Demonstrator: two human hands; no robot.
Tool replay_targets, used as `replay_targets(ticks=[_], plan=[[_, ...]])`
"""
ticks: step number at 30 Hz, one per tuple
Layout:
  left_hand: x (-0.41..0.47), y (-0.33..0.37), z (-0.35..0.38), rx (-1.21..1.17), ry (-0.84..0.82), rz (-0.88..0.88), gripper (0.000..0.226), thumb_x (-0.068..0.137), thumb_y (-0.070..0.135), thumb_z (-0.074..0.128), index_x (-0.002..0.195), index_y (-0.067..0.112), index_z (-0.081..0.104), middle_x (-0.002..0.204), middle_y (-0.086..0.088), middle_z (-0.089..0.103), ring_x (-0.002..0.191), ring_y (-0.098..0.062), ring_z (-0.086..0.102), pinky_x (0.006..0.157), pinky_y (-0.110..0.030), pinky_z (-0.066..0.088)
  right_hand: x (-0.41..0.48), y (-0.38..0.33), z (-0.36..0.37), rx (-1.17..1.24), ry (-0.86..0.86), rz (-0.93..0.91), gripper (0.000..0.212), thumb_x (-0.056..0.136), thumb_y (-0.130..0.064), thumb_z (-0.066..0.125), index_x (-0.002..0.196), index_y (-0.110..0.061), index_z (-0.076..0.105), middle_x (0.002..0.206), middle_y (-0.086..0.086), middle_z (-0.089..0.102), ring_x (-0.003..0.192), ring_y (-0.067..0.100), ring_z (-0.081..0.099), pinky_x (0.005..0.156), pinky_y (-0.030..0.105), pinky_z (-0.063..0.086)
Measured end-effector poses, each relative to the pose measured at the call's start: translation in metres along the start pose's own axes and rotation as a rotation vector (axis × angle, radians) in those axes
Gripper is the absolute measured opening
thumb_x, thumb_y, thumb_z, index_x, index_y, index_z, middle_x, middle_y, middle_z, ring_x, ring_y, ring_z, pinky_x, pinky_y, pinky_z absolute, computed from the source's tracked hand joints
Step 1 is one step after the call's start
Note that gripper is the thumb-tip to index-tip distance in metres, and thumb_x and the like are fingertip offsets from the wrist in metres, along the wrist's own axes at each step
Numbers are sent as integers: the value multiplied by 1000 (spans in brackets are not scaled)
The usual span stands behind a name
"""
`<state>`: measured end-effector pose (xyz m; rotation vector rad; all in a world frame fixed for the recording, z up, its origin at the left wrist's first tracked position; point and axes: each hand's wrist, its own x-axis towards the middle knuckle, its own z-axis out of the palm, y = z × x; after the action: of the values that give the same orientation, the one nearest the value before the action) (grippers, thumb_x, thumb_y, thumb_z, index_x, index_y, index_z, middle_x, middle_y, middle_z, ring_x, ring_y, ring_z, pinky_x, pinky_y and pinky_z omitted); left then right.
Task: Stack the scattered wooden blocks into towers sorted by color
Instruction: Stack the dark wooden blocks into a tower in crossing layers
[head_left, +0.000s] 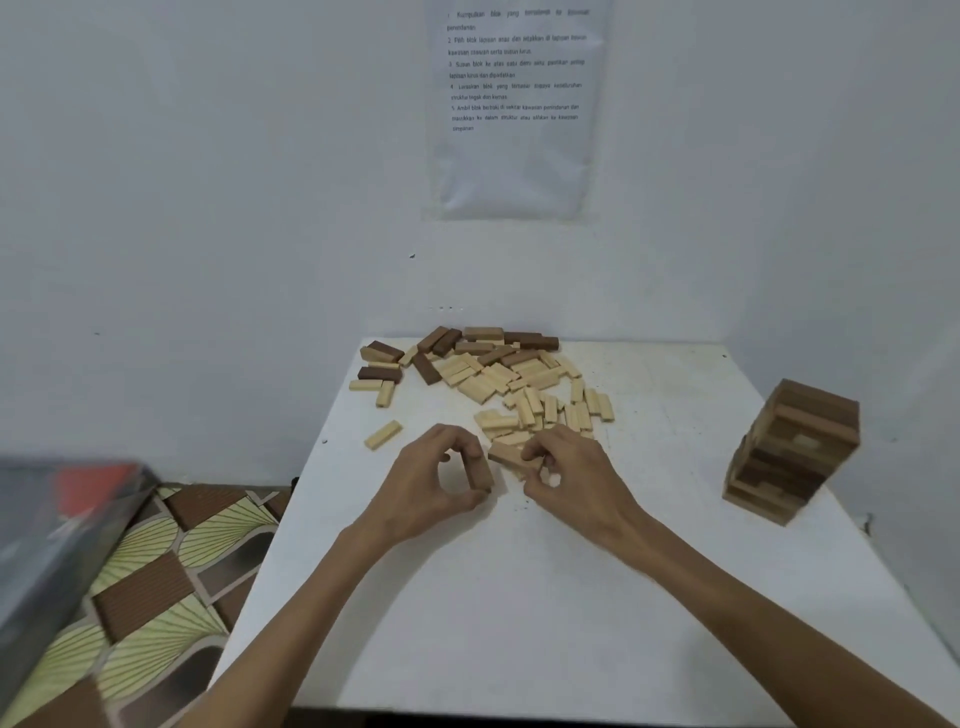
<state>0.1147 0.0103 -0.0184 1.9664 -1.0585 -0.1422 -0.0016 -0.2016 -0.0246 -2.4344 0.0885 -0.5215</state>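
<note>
I saw a plain white wall (260, 208) behind a flat, scuffed white table (519, 597), with the dark tower (792, 452) near its right edge and the scattered pile (509, 384) at the far middle. Nearer than the pile, the left hand (431, 483) curled round a brown block (480, 470) and the right hand (576, 473) pinched a second block (506, 456). I judged them light, stiff and smooth, best gripped across the long sides

My left hand (436, 483) and right hand (571, 473) are bare, with slim, long fingers. My left forearm (291, 613), coming in from 7 o'clock, and my right forearm (753, 587), coming in from 5 o'clock, are lean, smooth and uncovered right down to the bottom edge.
</note>
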Motion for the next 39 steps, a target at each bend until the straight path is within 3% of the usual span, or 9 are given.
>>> replay_targets(ticks=[5, 9, 14, 19, 23, 27, 34, 39], plan=[[-39, 13, 22, -1, -27, 32, 44, 72, 19, 87, 106, 30, 61, 118, 16, 65, 115, -10, 61, 92, -16, 45, -52, 1, 10, -12, -1, 52, 17, 84, -14, 69, 98, -23, 66, 97, -14, 59, 87, 8, 59, 78, 29, 53], [-47, 14, 32, -56, -18, 14, 45, 71, 20, 92, 105, 29, 63, 118, 16, 67, 115, -10, 61, 93, -17, 44, -69, -1, 12, -34, -4, 48, 16, 86, -18, 72, 100, -25, 66, 97, -18, 59, 95, 4, 53, 80, 16, 43], [-54, 8, 22, -65, 24, -4, 45, 73, 26, 94, 107, 28, 65, 121, 14, 68, 120, -11, 61, 97, -16, 43, -76, -5, 10, -1, -14, -25, 13, 91, -25, 71, 104, -26, 68, 98, -23, 61, 102, 5, 53, 85, 14, 42], [-61, -7, 9, 7, -22, -69, 46, 71, 33, 95, 105, 35, 65, 124, 25, 66, 120, -2, 56, 99, -18, 42, -71, -2, -3, 87, -125, -19, 37, 88, -24, 72, 122, -32, 60, 118, -22, 55, 118, 4, 51, 92, 9, 38], [-60, -8, 10, 37, -47, -73, 50, 69, 43, 95, 111, 37, 68, 128, 27, 64, 126, 0, 52, 102, -13, 39, -56, 6, -12, 86, -309, 32, 63, 87, -43, 77, 142, -43, 46, 138, -28, 43, 135, -5, 39, 107, 13, 32], [-58, -9, 12, 82, -36, -38, 53, 72, 50, 91, 119, 36, 72, 127, 29, 61, 126, 1, 50, 101, -10, 35, -43, 13, -10, 102, -407, 41, 68, 82, -54, 81, 141, -49, 49, 134, -25, 45, 131, -8, 43, 111, 19, 36], [-57, -9, 17, 102, -11, -23, 55, 71, 47, 92, 120, 37, 68, 123, 26, 64, 124, -3, 53, 104, -27, 42, -30, 14, -7, 165, -394, 58, 69, 71, -55, 89, 133, -49, 58, 126, -22, 49, 123, -6, 50, 104, 13, 41], [-57, -3, 19, 113, -6, -83, 63, 66, 52, 92, 123, 43, 67, 119, 40, 54, 127, 4, 46, 109, -29, 37, -28, 12, -3, 147, -364, 31, 69, 70, -58, 89, 132, -51, 59, 125, -20, 49, 121, -5, 50, 99, 9, 40]])
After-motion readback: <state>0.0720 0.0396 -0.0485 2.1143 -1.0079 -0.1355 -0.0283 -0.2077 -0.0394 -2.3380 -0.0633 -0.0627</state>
